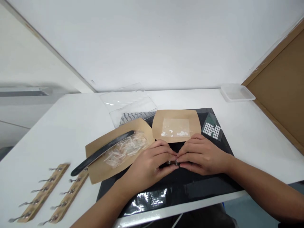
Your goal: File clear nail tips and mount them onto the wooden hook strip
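Note:
My left hand and my right hand meet over the black mat, fingertips pinched together on a small metal piece between them. Most of that piece is hidden by the fingers. Just behind the hands lies a brown paper envelope with a clear window showing small white bits. To the left, another brown paper sheet carries a bag of clear plastic pieces and a long black file.
A sheet of white dots lies at the mat's right rear. A clear plastic box stands behind. Two wooden strips with metal pegs lie at the front left. A white tray and a cork board are at the right.

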`<action>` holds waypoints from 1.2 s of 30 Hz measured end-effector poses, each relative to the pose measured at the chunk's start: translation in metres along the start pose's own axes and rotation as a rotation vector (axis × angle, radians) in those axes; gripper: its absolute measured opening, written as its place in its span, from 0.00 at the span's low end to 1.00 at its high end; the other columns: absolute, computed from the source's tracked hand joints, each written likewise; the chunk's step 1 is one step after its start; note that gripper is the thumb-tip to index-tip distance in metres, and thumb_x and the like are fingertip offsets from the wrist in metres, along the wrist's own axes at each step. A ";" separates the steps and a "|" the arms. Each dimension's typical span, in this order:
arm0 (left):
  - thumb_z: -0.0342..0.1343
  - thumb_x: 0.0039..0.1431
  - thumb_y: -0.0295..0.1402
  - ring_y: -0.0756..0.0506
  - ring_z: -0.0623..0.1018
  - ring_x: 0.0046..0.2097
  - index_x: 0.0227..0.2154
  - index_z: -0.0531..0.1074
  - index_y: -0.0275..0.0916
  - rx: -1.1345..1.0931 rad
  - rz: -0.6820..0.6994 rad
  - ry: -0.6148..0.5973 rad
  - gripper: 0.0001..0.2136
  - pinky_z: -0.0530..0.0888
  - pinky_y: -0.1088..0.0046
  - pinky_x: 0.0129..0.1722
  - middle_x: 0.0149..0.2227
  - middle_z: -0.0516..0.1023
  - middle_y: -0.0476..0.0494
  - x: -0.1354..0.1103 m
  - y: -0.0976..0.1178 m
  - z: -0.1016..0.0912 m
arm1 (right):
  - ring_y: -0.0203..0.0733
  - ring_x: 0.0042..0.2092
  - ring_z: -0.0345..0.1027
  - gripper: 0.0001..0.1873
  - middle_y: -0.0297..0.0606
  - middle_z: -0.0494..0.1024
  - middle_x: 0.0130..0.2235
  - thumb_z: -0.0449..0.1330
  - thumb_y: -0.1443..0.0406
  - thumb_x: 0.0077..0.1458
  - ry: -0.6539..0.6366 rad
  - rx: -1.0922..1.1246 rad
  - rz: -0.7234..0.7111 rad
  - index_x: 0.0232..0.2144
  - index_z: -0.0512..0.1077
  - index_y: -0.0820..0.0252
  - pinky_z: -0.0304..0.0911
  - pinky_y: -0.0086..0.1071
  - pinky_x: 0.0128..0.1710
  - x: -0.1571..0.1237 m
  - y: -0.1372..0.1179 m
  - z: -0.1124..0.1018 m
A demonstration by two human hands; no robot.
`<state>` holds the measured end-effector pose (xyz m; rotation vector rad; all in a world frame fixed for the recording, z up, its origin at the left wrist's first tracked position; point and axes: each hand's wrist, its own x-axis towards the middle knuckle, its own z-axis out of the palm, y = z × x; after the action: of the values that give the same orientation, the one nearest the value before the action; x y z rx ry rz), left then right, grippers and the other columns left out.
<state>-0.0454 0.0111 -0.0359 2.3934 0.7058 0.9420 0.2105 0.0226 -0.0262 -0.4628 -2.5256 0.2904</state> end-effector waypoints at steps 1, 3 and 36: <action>0.69 0.64 0.29 0.43 0.79 0.46 0.43 0.80 0.39 -0.005 -0.005 0.006 0.06 0.80 0.64 0.46 0.42 0.85 0.44 0.000 0.000 0.000 | 0.37 0.44 0.77 0.05 0.35 0.85 0.45 0.62 0.64 0.71 0.003 -0.002 -0.005 0.46 0.76 0.59 0.61 0.37 0.47 0.000 0.000 0.000; 0.69 0.63 0.28 0.44 0.79 0.45 0.43 0.80 0.39 -0.022 -0.009 0.018 0.07 0.80 0.65 0.46 0.42 0.85 0.44 0.000 0.000 0.001 | 0.37 0.44 0.77 0.06 0.35 0.85 0.45 0.62 0.65 0.71 0.001 -0.017 -0.011 0.47 0.76 0.59 0.61 0.37 0.46 0.000 -0.001 0.000; 0.61 0.70 0.28 0.44 0.74 0.45 0.35 0.75 0.36 0.011 -0.080 -0.081 0.06 0.80 0.67 0.41 0.37 0.78 0.44 0.000 0.007 0.000 | 0.42 0.38 0.67 0.08 0.37 0.78 0.36 0.60 0.66 0.66 -0.113 -0.159 0.004 0.34 0.76 0.63 0.54 0.41 0.38 0.009 -0.021 0.000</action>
<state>-0.0432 0.0054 -0.0322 2.3792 0.7713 0.8055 0.1980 0.0064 -0.0155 -0.5271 -2.6709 0.1201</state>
